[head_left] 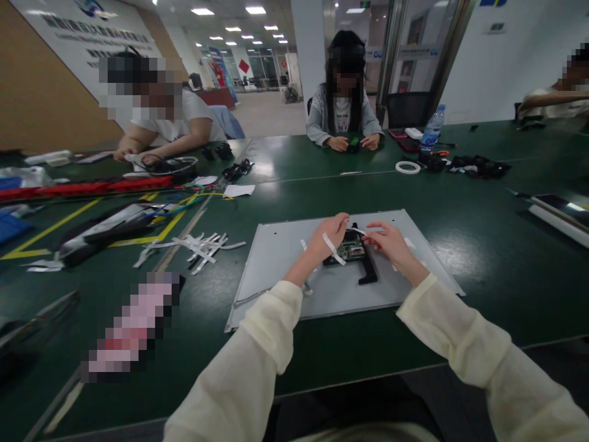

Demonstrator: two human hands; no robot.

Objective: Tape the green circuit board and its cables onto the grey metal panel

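A flat grey panel point(276, 258) lies on the green table before me, with a green circuit board point(352, 250) in a black bracket point(369, 270) on it. My left hand point(327, 238) is over the board's left side, fingers bent together; what they hold, if anything, is hidden. A white tape strip point(334, 248) lies across the back of that hand. Above the board's right side, my right hand point(386, 243) pinches a thin white strip point(356, 231) between thumb and fingers. Grey cable point(253, 298) runs along the panel's left part.
Left of the panel lie a heap of white tape strips point(207, 248), a blurred-out pink item point(138, 325) and black-and-silver gear point(110, 230). A tape roll point(408, 167) and water bottle point(432, 129) stand farther back. Co-workers point(343, 98) sit around the table.
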